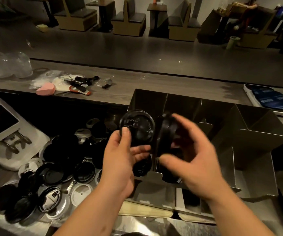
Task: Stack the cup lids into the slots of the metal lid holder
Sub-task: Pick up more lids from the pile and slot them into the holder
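My left hand (pixel 122 159) pinches a black cup lid (pixel 140 126), held flat towards me above the leftmost slot of the metal lid holder (pixel 250 133). My right hand (pixel 190 155) grips a second black lid (pixel 167 133) on edge, thumb below and fingers above, over the holder's second slot; this hand is blurred. Black lids lie low in both slots, one lid (pixel 143 166) under my left fingers. A loose heap of black and white lids (pixel 59 171) covers the steel counter to the left.
A white machine (pixel 2 133) stands at the far left. On the wooden ledge behind lie clear plastic cups (pixel 7 65), a pink object (pixel 45 89), small tools and, at right, a white tray with blue packets (pixel 270 101). The holder's right slots (pixel 255 159) look empty.
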Action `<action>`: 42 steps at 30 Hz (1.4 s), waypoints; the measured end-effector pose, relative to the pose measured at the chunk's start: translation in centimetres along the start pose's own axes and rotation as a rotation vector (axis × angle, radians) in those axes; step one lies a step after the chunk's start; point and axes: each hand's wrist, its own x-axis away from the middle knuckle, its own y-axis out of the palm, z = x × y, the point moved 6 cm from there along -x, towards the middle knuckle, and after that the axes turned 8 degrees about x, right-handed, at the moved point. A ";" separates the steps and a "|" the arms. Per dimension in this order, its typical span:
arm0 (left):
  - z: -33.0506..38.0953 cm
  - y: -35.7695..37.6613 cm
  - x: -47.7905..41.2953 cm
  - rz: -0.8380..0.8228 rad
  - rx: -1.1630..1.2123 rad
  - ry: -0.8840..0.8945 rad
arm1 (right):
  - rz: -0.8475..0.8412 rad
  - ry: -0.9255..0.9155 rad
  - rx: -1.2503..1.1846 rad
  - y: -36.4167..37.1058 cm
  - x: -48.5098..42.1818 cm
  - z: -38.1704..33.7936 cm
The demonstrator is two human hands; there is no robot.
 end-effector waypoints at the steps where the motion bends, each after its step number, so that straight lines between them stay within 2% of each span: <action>1: 0.3 -0.5 -0.2 0.000 -0.015 0.046 | 0.043 0.060 0.029 -1.3 -0.3 0.6; 3: 0.6 -1.9 -0.5 0.018 -0.015 0.088 | 0.106 0.187 0.152 -4.0 -0.7 2.1; 5: 0.6 -3.3 -0.9 0.056 -0.020 0.103 | 0.096 0.235 0.317 -5.5 -0.8 2.8; 10: 0.1 -4.8 -1.1 0.081 -0.001 0.077 | -0.079 0.147 0.673 -3.5 0.3 1.5; 15: 0.2 -5.3 -1.1 0.069 -0.082 0.113 | -0.278 0.275 1.071 -0.9 0.5 4.5; 21: -0.4 -5.9 -1.3 0.039 -0.104 0.085 | -0.456 0.269 1.401 2.2 -0.4 5.9; 24: -0.8 -6.2 -1.5 0.013 -0.059 0.029 | -0.517 0.272 1.464 3.1 -0.9 7.2; 31: -0.7 -6.9 -1.7 0.055 -0.010 0.012 | -0.475 0.286 1.566 4.0 -0.3 8.6; 38: -0.7 -6.8 -2.0 0.053 -0.024 0.014 | -0.513 0.159 1.550 4.6 -1.2 7.9; 42: -0.7 -6.9 -2.0 0.056 -0.028 0.014 | -0.551 0.204 1.507 4.5 -1.1 8.3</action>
